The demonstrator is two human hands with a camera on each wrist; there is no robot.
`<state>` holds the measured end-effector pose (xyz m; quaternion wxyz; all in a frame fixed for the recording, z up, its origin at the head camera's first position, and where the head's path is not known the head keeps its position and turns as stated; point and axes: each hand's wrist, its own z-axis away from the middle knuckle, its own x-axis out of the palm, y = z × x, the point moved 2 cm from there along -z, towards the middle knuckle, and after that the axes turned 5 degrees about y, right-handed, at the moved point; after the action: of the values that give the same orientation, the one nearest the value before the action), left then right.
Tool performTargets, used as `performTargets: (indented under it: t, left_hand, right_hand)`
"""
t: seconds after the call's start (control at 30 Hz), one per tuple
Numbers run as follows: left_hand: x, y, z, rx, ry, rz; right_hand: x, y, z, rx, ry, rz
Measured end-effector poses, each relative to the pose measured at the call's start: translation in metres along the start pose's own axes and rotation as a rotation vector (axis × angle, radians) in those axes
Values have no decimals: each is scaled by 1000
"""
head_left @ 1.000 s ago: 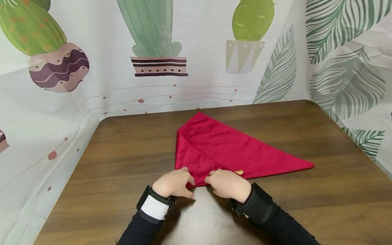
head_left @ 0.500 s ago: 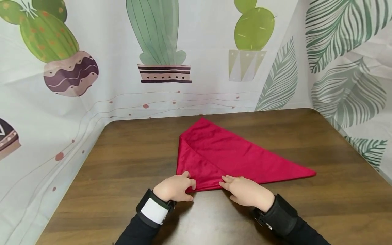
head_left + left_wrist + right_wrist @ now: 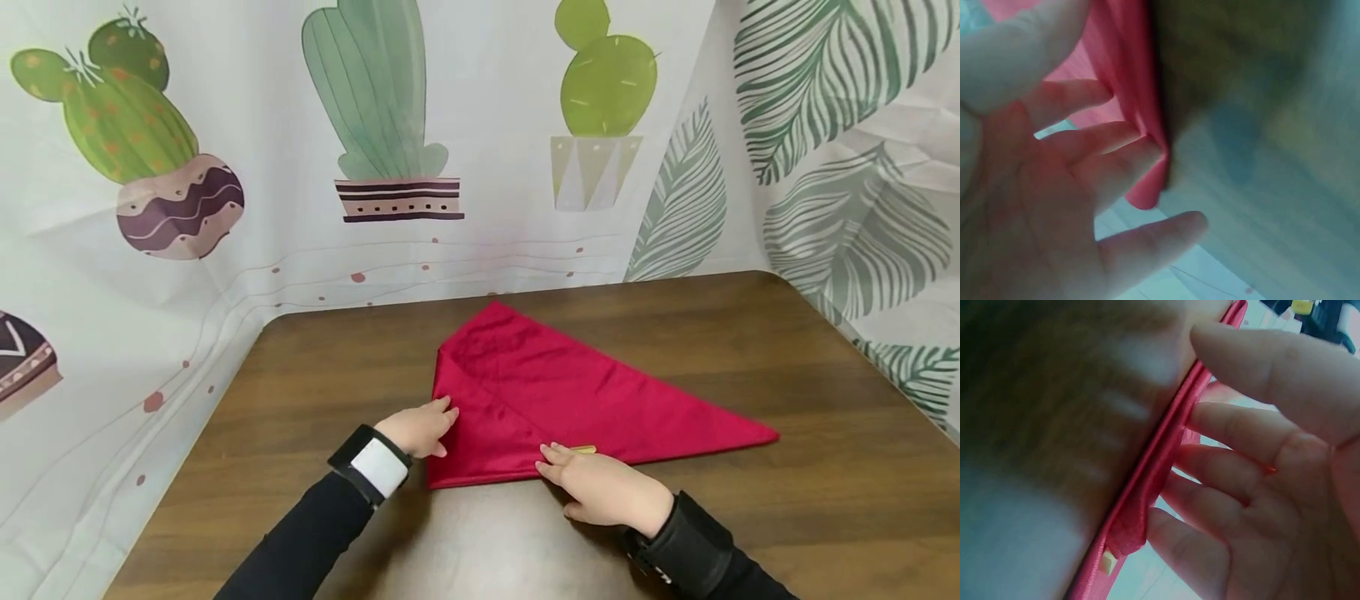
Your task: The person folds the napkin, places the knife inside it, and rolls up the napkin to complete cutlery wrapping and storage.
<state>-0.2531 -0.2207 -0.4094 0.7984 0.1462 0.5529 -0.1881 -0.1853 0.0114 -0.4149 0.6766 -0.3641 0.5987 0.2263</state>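
Note:
A shiny red cloth (image 3: 555, 383), folded into layers, lies on the wooden table and tapers to a point at the right. The fingertips of my left hand (image 3: 420, 429) touch its left edge, and in the left wrist view the fingers (image 3: 1116, 165) are spread along that edge. On the near edge rest the fairly straight fingers of my right hand (image 3: 611, 485), with the thumb below. A small gold-coloured piece (image 3: 584, 449) shows beside the right fingers; the right wrist view has a small yellowish piece (image 3: 1107, 562) at the fold.
The brown wooden table (image 3: 750, 350) has rounded far corners. A white curtain (image 3: 502, 108) printed with cacti and leaves hangs behind it and at both sides. Black bands (image 3: 678, 546) circle both wrists.
My left hand has let go of the near left corner and moved up to the left edge. My right hand has slid rightward along the near edge. The cloth's folds look the same.

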Motion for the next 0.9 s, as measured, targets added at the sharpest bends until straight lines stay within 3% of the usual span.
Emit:
performTargets:
  t: [0.23, 0.37, 0.7, 0.9]
  left_hand:
    - [-8, -23, -35, -67, -42, 76]
    - [-12, -38, -50, -76, -18, 96]
    - [-22, -51, -67, -46, 94, 154]
    - [-23, -55, -72, -52, 114, 160]
  right_hand:
    - [2, -1, 0, 2, -6, 8]
    - [3, -2, -1, 8, -14, -10]
    - [2, 3, -2, 27, -21, -8]
    - [0, 5, -3, 34, -18, -14]
